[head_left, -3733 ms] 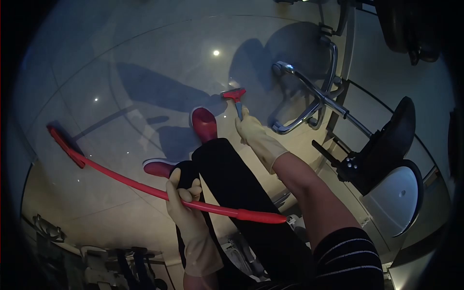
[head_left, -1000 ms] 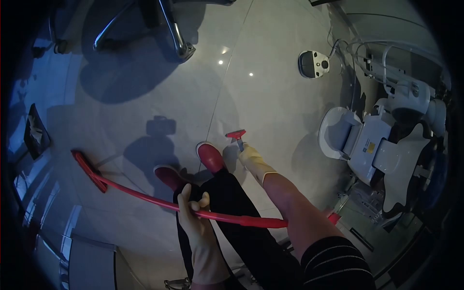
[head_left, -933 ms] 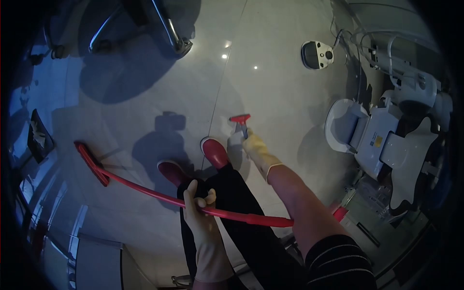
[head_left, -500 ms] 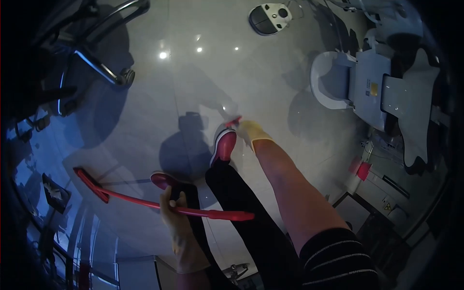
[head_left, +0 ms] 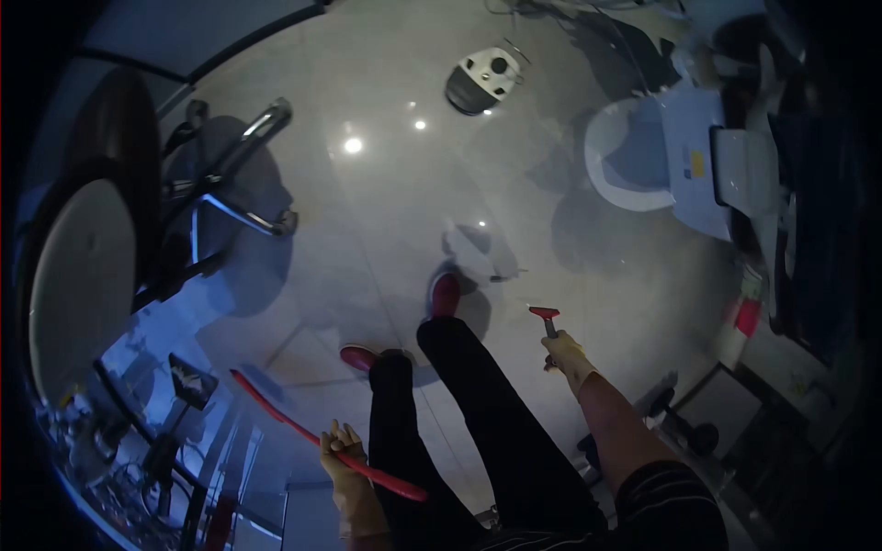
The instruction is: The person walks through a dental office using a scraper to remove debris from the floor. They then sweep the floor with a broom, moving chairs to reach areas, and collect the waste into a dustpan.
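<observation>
Left hand [head_left: 344, 468], cream rubber glove: fingers curled loosely around a long, slim red tool [head_left: 390, 482], shaft across the palm. Shaft looked smooth and glossy, a bit thicker at the near end. It ran diagonally at lower left, far end out over the floor [head_left: 404, 211]; that end read narrow, head shape unclear.

Right hand [head_left: 566, 354], matching glove: fingers closed around the grey handle of a small scraper with a red head [head_left: 544, 314]. Head was wide and flat on top of the handle, pointing away from the wearer, right of the legs. Couldn't tell if its edge met the floor.

Floor was pale grey tile, shiny, with bright light spots. Two dark red shoes [head_left: 445, 296] and black trouser legs [head_left: 496, 404] sat between the two tools. A light patch with a thin dark mark showed near the right shoe; couldn't tell what it was.

Obstacles: chair with chrome legs [head_left: 243, 214] at left, white-and-dark foot pedal [head_left: 485, 78] up top, white and blue-grey equipment chair [head_left: 684, 156] at upper right. Small red object [head_left: 746, 317] at far right, too blurred to ID.
</observation>
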`<act>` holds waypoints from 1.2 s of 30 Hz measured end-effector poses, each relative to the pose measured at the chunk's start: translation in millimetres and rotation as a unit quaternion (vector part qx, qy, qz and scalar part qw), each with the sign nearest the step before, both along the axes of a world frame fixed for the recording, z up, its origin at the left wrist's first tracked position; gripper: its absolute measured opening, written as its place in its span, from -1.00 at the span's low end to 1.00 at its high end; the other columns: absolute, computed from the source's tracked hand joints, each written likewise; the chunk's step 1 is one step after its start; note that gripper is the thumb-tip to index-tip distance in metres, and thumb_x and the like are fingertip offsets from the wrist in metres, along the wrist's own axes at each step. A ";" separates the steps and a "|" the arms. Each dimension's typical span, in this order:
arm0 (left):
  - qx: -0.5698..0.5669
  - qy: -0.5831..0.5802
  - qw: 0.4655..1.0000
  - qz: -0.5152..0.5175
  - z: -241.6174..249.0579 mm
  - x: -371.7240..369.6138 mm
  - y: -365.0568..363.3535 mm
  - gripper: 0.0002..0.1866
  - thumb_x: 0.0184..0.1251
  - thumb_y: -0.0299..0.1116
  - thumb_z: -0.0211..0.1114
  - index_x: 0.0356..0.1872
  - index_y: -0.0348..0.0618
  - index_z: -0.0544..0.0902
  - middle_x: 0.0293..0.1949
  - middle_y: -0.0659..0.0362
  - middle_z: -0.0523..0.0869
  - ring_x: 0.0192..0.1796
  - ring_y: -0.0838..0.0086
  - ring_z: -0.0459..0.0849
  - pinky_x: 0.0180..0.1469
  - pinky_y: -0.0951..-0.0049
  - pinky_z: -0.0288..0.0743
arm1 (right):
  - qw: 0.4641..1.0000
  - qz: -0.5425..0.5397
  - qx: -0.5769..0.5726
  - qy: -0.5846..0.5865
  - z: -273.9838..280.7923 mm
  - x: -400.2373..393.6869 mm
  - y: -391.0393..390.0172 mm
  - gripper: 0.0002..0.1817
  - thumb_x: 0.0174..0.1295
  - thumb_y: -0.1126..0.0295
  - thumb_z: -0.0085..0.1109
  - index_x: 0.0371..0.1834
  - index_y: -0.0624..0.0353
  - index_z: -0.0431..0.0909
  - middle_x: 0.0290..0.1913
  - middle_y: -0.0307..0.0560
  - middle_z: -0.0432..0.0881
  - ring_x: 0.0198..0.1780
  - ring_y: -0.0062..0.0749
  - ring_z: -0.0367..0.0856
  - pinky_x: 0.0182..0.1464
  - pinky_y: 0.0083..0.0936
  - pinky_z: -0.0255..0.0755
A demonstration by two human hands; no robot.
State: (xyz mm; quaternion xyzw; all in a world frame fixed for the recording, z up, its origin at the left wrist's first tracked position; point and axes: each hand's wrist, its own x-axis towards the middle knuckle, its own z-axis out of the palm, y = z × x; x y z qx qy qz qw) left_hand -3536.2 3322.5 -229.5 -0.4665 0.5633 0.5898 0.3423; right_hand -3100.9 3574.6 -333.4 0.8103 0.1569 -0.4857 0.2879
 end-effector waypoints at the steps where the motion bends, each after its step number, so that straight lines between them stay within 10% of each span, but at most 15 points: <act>1: -0.002 0.032 0.999 0.014 19.8 3.9 21.8 -0.65 0.53 -0.28 0.17 -0.01 -0.49 0.57 -0.62 0.25 0.54 -0.37 0.38 0.71 0.15 0.34 0.68 | 0.999 0.033 0.011 0.030 13.6 -15.2 20.1 -0.52 0.30 0.19 0.13 0.19 0.28 0.44 -0.35 0.06 0.64 -0.48 -0.23 0.71 -0.40 -0.36 0.69; 7: 0.017 -0.120 0.950 0.286 83.2 -11.6 46.1 -0.89 0.34 -0.59 0.13 -0.39 -0.31 0.57 -0.45 0.07 0.70 -0.29 0.29 0.76 0.12 0.15 0.70 | 0.982 0.048 0.087 0.162 40.4 -63.6 75.6 -0.50 0.30 0.15 0.17 0.18 0.26 0.46 -0.38 0.01 0.60 -0.51 -0.33 0.67 -0.45 -0.40 0.66; 19: 0.076 -0.123 0.945 0.292 42.1 -13.7 57.9 -0.83 0.32 -0.45 0.06 -0.45 -0.21 0.55 -0.56 0.21 0.66 -0.31 0.18 0.81 0.06 0.06 0.71 | 0.947 -0.106 0.176 0.247 172.7 -140.9 107.0 -0.57 0.28 0.21 0.31 0.09 0.25 0.52 -0.52 -0.11 0.54 -0.61 -0.33 0.58 -0.54 -0.40 0.54; 26: 0.058 -0.195 0.940 0.274 89.2 -20.6 229.3 -0.63 0.56 -0.10 0.00 -0.24 -0.26 0.48 -0.39 0.10 0.63 -0.26 0.04 0.69 0.00 0.02 0.68 | 0.857 -0.178 0.173 0.452 330.8 -305.7 179.5 -0.50 0.43 0.25 0.14 0.36 0.24 0.39 -0.17 0.08 0.67 0.01 -0.08 0.72 0.13 -0.13 0.61; 28: 0.119 -0.213 0.946 0.212 110.0 -21.8 269.3 -0.54 0.62 -0.02 -0.06 -0.17 -0.32 0.48 -0.42 0.08 0.61 -0.36 0.05 0.65 -0.15 0.03 0.66 | 0.750 -0.275 0.176 0.576 358.9 -338.4 186.0 -0.45 0.51 0.23 -0.01 0.47 0.25 0.23 0.09 0.21 0.63 0.34 0.05 0.52 0.37 -0.06 0.42; 30: 0.096 -0.185 0.967 0.148 114.0 -13.6 311.5 -0.57 0.58 -0.10 -0.03 -0.20 -0.38 0.50 -0.40 0.04 0.62 -0.33 0.19 0.66 0.07 0.13 0.63 | 0.717 -0.261 0.188 0.618 388.1 -357.2 192.0 -0.42 0.52 0.20 -0.06 0.50 0.28 0.17 0.10 0.24 0.64 0.37 0.10 0.48 0.42 -0.03 0.35; 32: 0.141 -0.158 0.964 0.159 37.7 -2.7 324.6 -0.57 0.58 -0.07 -0.03 -0.22 -0.33 0.50 -0.44 0.03 0.61 -0.40 0.16 0.60 -0.12 0.07 0.62 | 0.682 -0.242 0.191 0.663 401.3 -367.8 200.2 -0.39 0.54 0.18 -0.10 0.52 0.31 0.10 0.10 0.26 0.65 0.41 0.14 0.44 0.48 -0.01 0.27; 36: 0.106 -0.189 0.966 0.138 105.4 -12.8 431.9 -0.57 0.57 0.00 0.08 -0.24 -0.25 0.52 -0.46 0.06 0.63 -0.44 0.19 0.65 -0.35 0.08 0.65 | 0.646 -0.165 0.305 0.680 425.8 -380.2 227.6 -0.42 0.56 0.14 -0.20 0.41 0.44 0.22 -0.17 0.22 0.71 0.20 0.10 0.59 0.57 0.02 0.05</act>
